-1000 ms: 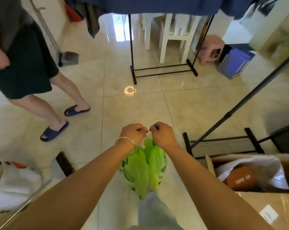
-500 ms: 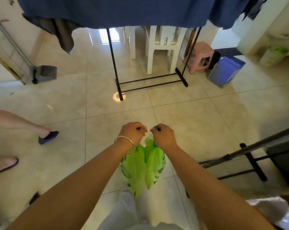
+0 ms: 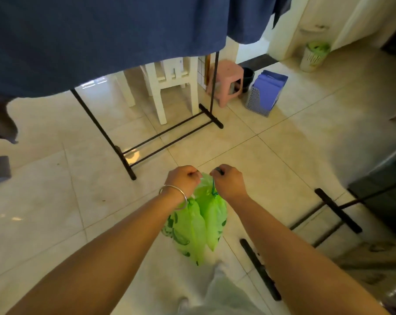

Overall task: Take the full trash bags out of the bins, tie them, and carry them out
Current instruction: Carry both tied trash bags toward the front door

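A green trash bag (image 3: pixel 197 226) with dark print hangs in the air in front of me, above the tiled floor. My left hand (image 3: pixel 183 179), with a silver bangle at the wrist, grips the bag's top on the left side. On the right side my right hand (image 3: pixel 228 181) grips the gathered top and its drawstring. Both fists are close together, about level. A white bin (image 3: pixel 313 56) lined with a green bag stands far right by the wall.
A black clothes rack (image 3: pixel 167 135) draped with blue cloth (image 3: pixel 106 37) stands straight ahead. Behind it are a white chair (image 3: pixel 172 92), a pink stool (image 3: pixel 226 80) and a blue bag (image 3: pixel 266 92). A second rack's feet (image 3: pixel 338 210) lie to the right.
The view has swung right and moved closer to the rack. The other person at the left has gone out of sight. My hands keep the same hold on the bag.
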